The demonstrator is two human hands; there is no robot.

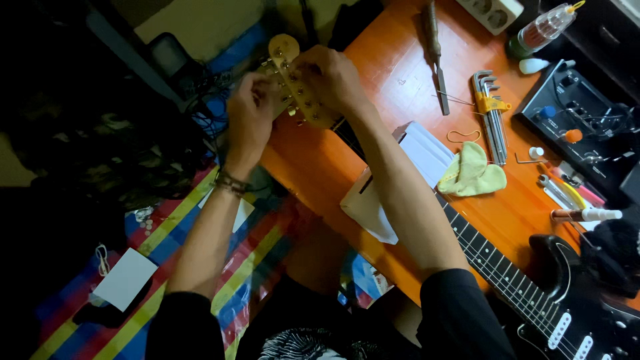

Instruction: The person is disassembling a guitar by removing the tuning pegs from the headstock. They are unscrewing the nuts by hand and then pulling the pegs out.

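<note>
A black electric guitar (567,300) lies across the orange table (400,67), its neck (487,257) running under my right forearm to the pale headstock (293,77) at the table's left edge. My left hand (250,117) grips the headstock's left side at the tuning pegs. My right hand (330,77) closes over the headstock's right side, fingers on the tuners. What the fingers pinch is hidden.
On the table lie a set of hex keys (491,110), a file (437,57), a yellow cloth (471,172), white paper (427,153), pens (573,193), a squeeze bottle (543,30) and an audio box (580,110). A striped mat (167,227) covers the floor to the left.
</note>
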